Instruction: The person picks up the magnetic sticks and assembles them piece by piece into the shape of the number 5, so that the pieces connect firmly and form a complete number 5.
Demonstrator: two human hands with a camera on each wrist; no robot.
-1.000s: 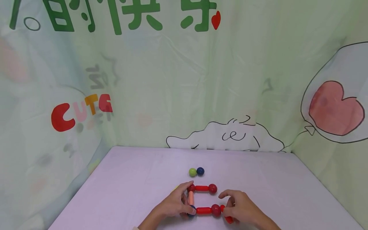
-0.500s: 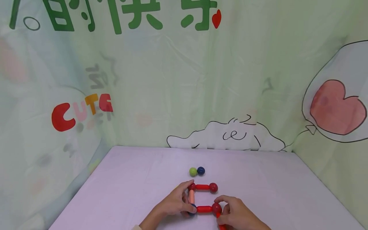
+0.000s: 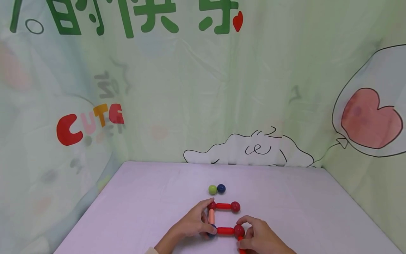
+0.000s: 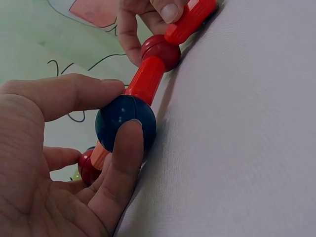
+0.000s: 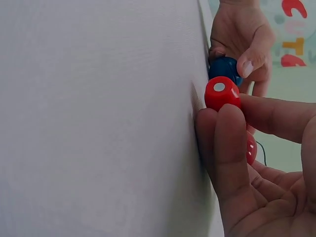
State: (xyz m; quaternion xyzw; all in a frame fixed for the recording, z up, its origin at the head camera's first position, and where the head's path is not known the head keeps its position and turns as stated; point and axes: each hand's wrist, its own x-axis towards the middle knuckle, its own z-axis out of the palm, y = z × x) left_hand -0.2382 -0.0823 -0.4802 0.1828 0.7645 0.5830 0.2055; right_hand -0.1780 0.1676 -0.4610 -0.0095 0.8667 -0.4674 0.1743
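Observation:
A chain of magnetic rods and balls lies flat on the lilac table. My left hand pinches the dark blue ball between thumb and finger, and its index tip touches the red corner ball. A peach rod joins those two balls. A red rod runs from the blue ball to a dark red ball. My right hand pinches another red rod that points from that ball toward me. The far red rod ends in a dark red ball.
A green ball and a dark blue ball sit touching each other just beyond the chain. Printed green cloth walls close in the table at the back and on both sides.
My right hand has drawn left and nearer, swinging its red rod from slanting rightward to pointing toward me off the dark red ball. My left hand has stayed in place.

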